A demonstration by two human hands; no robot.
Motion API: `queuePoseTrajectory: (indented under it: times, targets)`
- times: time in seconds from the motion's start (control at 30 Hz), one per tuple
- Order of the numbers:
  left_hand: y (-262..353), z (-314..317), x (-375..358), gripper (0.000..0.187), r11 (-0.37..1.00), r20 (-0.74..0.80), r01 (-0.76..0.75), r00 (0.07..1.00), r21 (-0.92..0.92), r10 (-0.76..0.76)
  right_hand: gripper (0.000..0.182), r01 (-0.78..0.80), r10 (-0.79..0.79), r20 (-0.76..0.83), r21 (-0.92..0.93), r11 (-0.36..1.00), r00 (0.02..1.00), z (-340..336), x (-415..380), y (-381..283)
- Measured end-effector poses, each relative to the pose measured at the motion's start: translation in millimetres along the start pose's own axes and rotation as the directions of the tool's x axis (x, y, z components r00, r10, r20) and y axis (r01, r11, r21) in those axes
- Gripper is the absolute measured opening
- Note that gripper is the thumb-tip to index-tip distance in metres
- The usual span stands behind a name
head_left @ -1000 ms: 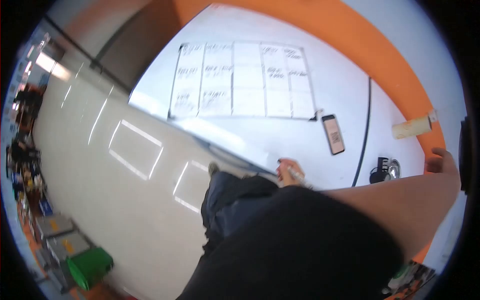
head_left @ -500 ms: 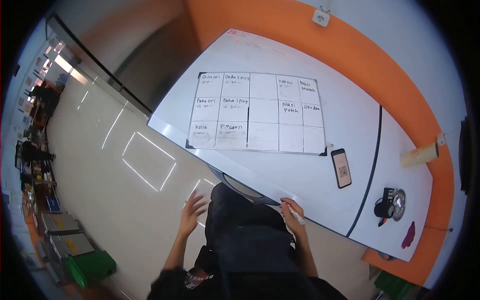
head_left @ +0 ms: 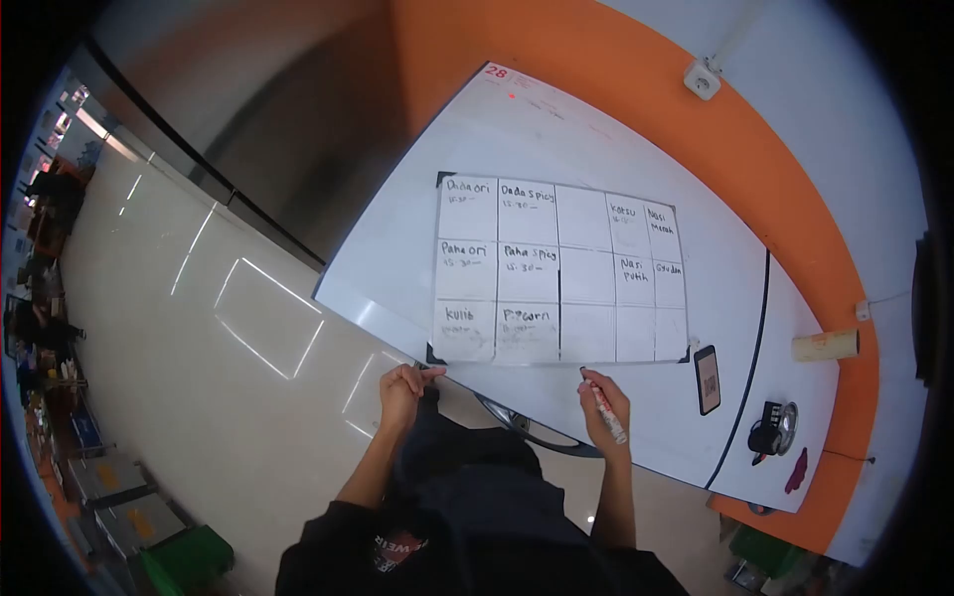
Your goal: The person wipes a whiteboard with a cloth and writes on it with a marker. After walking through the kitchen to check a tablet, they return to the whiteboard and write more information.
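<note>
My right hand [head_left: 606,412] grips a marker [head_left: 608,415] with a white barrel and red print, its dark tip toward the whiteboard [head_left: 588,333]. The board lies flat on the white table, ruled into a grid of cells with handwritten labels such as "Dada ori" and "Paha spicy"; several cells are blank. Beside the board's lower left corner, at the table edge, my left hand [head_left: 402,389] has its fingers curled in, one finger pointing right, and no object shows in it.
On the white table [head_left: 397,228] a phone [head_left: 707,380] showing a QR code lies right of the board. Farther right are a black mug [head_left: 763,437], a metal dish [head_left: 788,427], a maroon cloth [head_left: 796,471] and a cardboard tube [head_left: 827,345]. A chair [head_left: 537,429] stands at the front edge.
My left hand has risen from over the floor to the table edge, its spread fingers curling in. My right hand has moved up over the table with the marker. The view has shifted.
</note>
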State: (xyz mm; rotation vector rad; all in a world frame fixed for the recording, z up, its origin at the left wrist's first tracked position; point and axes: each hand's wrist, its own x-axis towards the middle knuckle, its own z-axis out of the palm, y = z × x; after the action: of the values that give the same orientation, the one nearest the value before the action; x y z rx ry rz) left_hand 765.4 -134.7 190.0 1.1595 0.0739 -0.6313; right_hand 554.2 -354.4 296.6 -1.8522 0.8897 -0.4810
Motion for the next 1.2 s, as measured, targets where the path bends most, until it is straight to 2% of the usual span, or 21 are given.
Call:
queuePoseTrajectory:
  times: [0.1, 0.17, 0.27, 0.33, 0.37, 0.4, 0.43, 0.5, 0.53, 0.57, 0.6, 0.67, 0.7, 0.77, 0.8, 0.83, 0.87, 0.9, 1.0, 1.1, 1.2]
  targets:
    - [32.1, -5.7, 43.7, 0.032, 0.999, 0.173, 0.003, 0.985, 0.045, -0.011, 0.024, 0.0, 0.001, -0.031, 0.025, 1.0, 1.0, 41.3, -2.8, -10.2]
    - [48.4, -18.2, 65.0, 0.028, 0.98, 0.275, -0.01, 0.96, 0.2, -0.046, 0.018, -0.132, 0.142, -0.12, 0.094, 0.987, 0.983, 72.0, -9.7, -15.0]
    - [67.3, -30.0, 87.5, 0.019, 0.984, 0.368, 0.084, 0.92, 0.16, -0.138, 0.012, -0.25, 0.343, -0.217, 0.365, 0.897, 0.914, 104.6, -16.1, -19.4]
    - [84.4, -9.1, 86.3, 0.015, 0.963, 0.321, 0.084, 0.932, 0.257, -0.167, 0.013, -0.188, 0.211, 0.11, -0.185, 0.965, 0.971, 116.4, -17.7, -13.9]
    - [93.7, -2.3, 88.7, 0.017, 0.935, 0.261, 0.084, 0.948, 0.345, -0.181, 0.013, -0.201, 0.223, 0.1, -0.192, 0.961, 0.97, 108.8, -14.9, -30.9]
    - [91.8, -7.0, 92.1, 0.017, 0.935, 0.257, 0.092, 0.948, 0.343, -0.188, 0.02, -0.115, 0.112, -0.043, -0.077, 0.99, 0.993, 85.8, -10.3, -59.6]
    - [88.3, -13.3, 96.2, 0.02, 0.932, 0.347, 0.108, 0.908, 0.346, -0.234, 0.021, -0.166, 0.21, -0.17, 0.237, 0.957, 0.963, 96.7, 1.6, -75.8]
    - [90.3, -14.1, 106.8, 0.024, 0.931, 0.436, 0.116, 0.859, 0.346, -0.269, 0.024, 0.084, 0.387, -0.41, 0.768, 0.635, 0.826, 118.7, 25.5, -108.0]
    - [94.5, -9.8, 108.1, 0.023, 0.926, 0.472, 0.091, 0.84, 0.366, -0.269, 0.022, -0.188, 0.264, -0.166, 0.368, 0.911, 0.95, 137.3, 48.0, -77.7]
    - [98.1, -10.7, 103.5, 0.023, 0.917, 0.506, 0.079, 0.814, 0.391, -0.285, 0.021, -0.268, 0.294, 0.136, -0.182, 0.946, 0.946, 149.4, 50.5, -59.9]
    - [105.8, -15.4, 93.0, 0.023, 0.907, 0.501, 0.111, 0.803, 0.406, -0.323, 0.021, -0.305, 0.331, 0.13, -0.183, 0.934, 0.935, 148.8, 31.5, -71.8]
    - [118.4, -8.2, 103.6, 0.024, 0.893, 0.574, -0.042, 0.779, 0.448, -0.251, 0.02, 0.068, 0.047, -0.307, 0.355, 0.932, 0.951, 137.5, 38.6, -102.1]
    - [118.6, -18.9, 91.8, 0.024, 0.888, 0.561, -0.004, 0.777, 0.46, -0.286, 0.02, 0.029, 0.083, -0.298, 0.352, 0.936, 0.951, 147.4, 33.5, -99.9]
    - [117.4, -13.9, 118.5, 0.023, 0.927, 0.51, 0.092, 0.813, 0.363, -0.28, 0.017, 0.389, -0.414, -0.048, -0.253, 0.886, 0.909, 183.8, 77.8, -78.6]
    - [114.0, -11.0, 123.6, 0.021, 0.929, 0.531, 0.045, 0.81, 0.368, -0.249, 0.017, 0.39, -0.421, -0.069, -0.264, 0.882, 0.905, 195.8, 78.4, -72.5]
    - [118.3, -10.6, 119.3, 0.021, 0.924, 0.541, 0.045, 0.799, 0.379, -0.261, 0.017, 0.198, -0.206, -0.05, -0.135, 0.971, 0.977, 210.2, 70.0, -67.6]
    - [124.1, -0.5, 122.5, 0.023, 0.866, 0.62, -0.17, 0.762, 0.471, -0.188, 0.017, 0.027, -0.027, 0.016, -0.017, 0.999, 1.0, 217.1, 84.9, -69.9]
    - [130.5, 6.0, 117.2, 0.026, 0.762, 0.678, -0.358, 0.721, 0.54, -0.141, 0.017, 0.044, -0.043, 0.038, -0.023, 0.999, 0.998, 218.9, 99.3, -73.8]
    - [145.7, 13.1, 112.5, 0.026, 0.652, 0.651, -0.383, 0.724, 0.655, -0.228, 0.023, -0.249, 0.22, 0.116, 0.494, 0.833, 0.969, 225.2, 113.8, -102.1]
    - [147.3, 22.8, 112.6, 0.022, 0.543, 0.536, -0.39, 0.833, 0.744, -0.136, 0.023, -0.343, 0.26, 0.227, 0.535, 0.772, 0.939, 223.0, 127.7, -111.7]
    - [142.6, 18.5, 122.2, 0.022, 0.445, 0.68, -0.625, 0.732, 0.641, 0.049, 0.022, -0.456, 0.327, 0.318, 0.575, 0.68, 0.89, 224.0, 130.7, -112.4]
